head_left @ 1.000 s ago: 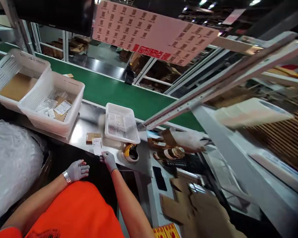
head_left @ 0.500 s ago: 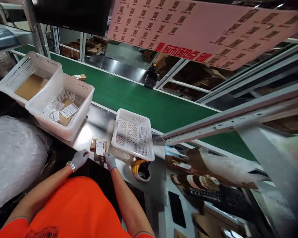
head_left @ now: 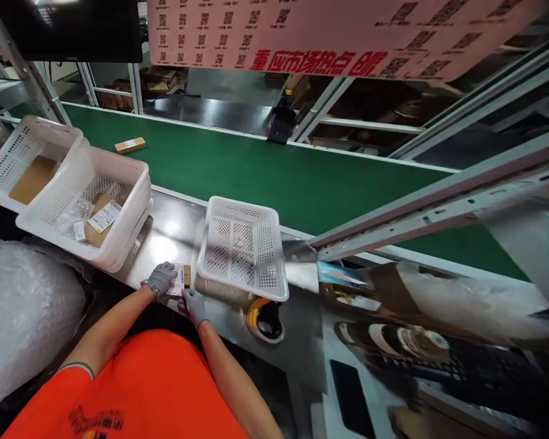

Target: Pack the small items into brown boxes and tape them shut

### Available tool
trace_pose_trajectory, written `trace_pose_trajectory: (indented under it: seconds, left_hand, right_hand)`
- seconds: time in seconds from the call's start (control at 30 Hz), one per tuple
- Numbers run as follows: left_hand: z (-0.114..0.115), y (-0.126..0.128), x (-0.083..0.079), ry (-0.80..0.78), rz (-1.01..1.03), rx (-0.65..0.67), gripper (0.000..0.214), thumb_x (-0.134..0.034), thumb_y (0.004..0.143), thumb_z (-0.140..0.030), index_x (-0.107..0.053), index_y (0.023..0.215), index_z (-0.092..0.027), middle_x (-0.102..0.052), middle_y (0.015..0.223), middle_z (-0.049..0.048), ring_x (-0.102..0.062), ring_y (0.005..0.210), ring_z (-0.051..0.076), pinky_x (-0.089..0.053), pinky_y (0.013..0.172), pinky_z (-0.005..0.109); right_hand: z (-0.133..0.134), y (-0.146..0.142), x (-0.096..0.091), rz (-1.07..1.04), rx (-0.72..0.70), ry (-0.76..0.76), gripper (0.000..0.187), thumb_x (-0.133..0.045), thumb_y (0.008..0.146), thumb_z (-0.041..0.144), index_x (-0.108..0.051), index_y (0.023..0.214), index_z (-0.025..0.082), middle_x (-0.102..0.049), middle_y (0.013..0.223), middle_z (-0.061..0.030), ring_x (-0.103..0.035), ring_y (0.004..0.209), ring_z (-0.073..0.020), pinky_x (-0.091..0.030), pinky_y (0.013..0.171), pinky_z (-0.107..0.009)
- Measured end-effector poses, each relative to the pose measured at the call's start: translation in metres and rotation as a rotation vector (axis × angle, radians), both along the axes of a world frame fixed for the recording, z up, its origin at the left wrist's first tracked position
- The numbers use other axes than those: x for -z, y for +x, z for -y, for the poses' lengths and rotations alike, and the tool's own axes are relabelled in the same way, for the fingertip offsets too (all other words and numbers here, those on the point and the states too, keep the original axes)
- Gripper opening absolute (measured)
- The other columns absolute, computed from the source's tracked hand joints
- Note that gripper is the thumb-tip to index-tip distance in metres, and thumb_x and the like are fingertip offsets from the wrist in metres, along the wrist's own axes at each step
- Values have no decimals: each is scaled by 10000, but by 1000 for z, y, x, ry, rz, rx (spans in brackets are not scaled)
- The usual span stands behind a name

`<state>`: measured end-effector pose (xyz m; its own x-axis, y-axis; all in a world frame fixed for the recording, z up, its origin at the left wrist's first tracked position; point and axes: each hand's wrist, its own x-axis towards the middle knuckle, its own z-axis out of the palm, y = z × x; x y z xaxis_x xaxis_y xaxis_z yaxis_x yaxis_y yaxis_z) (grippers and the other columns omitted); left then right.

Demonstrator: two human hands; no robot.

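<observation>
A small brown cardboard box [head_left: 187, 277] lies on the metal bench, a white printed label [head_left: 179, 281] across its top. My left hand [head_left: 163, 277], in a grey glove with a metal watch at the wrist, rests flat on the label's left part with fingers stretched out. At the near right edge of the box, my right hand [head_left: 194, 306], also gloved, has its fingers bent around the edge; the fingertips are partly hidden. Just right of the box stands a white perforated basket [head_left: 281, 262]. Below this basket sits a tape roll with yellow and black parts [head_left: 266, 319].
White baskets [head_left: 130, 210] on the left hold a labelled parcel and clear plastic. A green conveyor belt [head_left: 329, 183] runs behind the bench [head_left: 169, 219], carrying a small box [head_left: 130, 145]. Bubble wrap [head_left: 27, 317] bulges at left; a black phone [head_left: 351, 396] lies at right.
My left hand has moved right, from beside the box onto its label. My right hand stays at the box's near edge. The view has turned slightly.
</observation>
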<state>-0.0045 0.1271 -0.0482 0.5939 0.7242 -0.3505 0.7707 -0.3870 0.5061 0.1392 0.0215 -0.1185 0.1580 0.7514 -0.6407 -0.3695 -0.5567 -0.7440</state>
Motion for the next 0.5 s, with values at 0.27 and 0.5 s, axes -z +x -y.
trace_pose_trajectory:
  seconds: [0.27, 0.5]
  left_hand:
    - [1, 3, 10, 6, -107, 40, 727, -818, 939, -251, -610, 1625, -132, -406, 1814, 266, -356, 1665, 479, -235, 1375, 576]
    - [4, 21, 7, 28, -165, -20, 799, -812, 941, -427, -583, 1646, -129, -525, 1656, 294, -442, 1524, 523, -231, 1320, 626]
  right_hand:
    - [-5, 7, 20, -38, -8, -46, 383, -860, 714, 460, -534, 704, 260, -528, 523, 86, -469, 459, -95, -353, 465, -211]
    - [-16, 15, 27, -33, -79, -69, 328, -851, 759, 424, -580, 706, 247, -549, 504, 72, -452, 417, -102, -310, 439, -233]
